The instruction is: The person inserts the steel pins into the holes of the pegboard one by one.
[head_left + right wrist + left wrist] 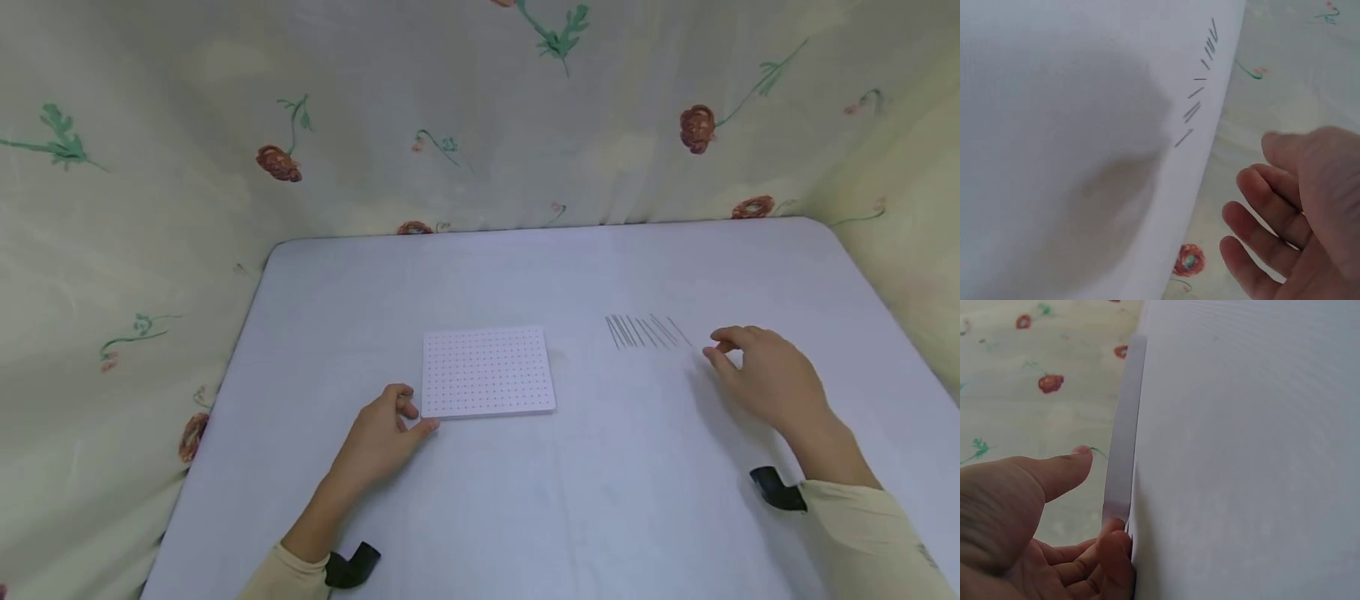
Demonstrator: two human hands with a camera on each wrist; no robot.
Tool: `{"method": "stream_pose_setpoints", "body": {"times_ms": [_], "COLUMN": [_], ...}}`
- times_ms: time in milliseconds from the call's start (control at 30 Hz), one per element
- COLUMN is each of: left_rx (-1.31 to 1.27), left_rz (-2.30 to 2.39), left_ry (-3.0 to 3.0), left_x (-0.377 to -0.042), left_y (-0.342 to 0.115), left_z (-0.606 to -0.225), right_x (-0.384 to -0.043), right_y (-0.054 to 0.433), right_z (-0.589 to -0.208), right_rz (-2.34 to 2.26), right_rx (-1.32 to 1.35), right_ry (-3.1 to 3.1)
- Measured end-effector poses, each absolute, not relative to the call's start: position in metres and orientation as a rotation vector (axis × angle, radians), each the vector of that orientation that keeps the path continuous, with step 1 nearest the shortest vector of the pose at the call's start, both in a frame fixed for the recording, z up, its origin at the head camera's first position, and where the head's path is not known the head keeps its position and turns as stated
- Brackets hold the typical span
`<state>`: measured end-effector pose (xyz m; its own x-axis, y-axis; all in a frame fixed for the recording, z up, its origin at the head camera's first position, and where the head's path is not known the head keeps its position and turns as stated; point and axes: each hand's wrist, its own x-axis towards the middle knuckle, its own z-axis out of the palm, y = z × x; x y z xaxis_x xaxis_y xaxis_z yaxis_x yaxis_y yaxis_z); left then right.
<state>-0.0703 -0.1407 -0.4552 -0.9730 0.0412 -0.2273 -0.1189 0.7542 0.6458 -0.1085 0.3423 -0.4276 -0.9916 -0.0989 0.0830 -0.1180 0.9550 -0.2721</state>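
Observation:
A flat white board (487, 371) with rows of small holes lies left of the table's middle. At its front left corner is my left hand (378, 446), fingertips against the board's edge and thumb by the front side. In the left wrist view the board's side (1124, 431) shows as a pale strip, with the thumb held off it. Several thin dark pin-like sticks (636, 330) lie in a slanted row to the board's right. My right hand (772, 375) hovers just right of that row, fingers loosely bent, nothing visible in its grasp.
Everything lies on a white-covered table (480, 517) with rounded far corners. Flower-printed cloth (480, 108) hangs behind it and along both sides. Each wrist carries a black strap piece (352, 567) near the cuff.

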Motion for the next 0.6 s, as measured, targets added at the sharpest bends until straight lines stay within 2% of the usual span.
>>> {"method": "stream_pose_setpoints", "body": {"times_ms": [600], "left_rx": [-0.050], "left_rz": [0.943], "left_ry": [2.801], "left_x": [-0.072], "left_y": [-0.132], "left_z": [-0.456], "right_x": [-0.155], "right_y": [0.335], "right_z": [-0.442], "right_rz": [0.455], "right_rx": [-0.108], "right_ry": [-3.256]}}
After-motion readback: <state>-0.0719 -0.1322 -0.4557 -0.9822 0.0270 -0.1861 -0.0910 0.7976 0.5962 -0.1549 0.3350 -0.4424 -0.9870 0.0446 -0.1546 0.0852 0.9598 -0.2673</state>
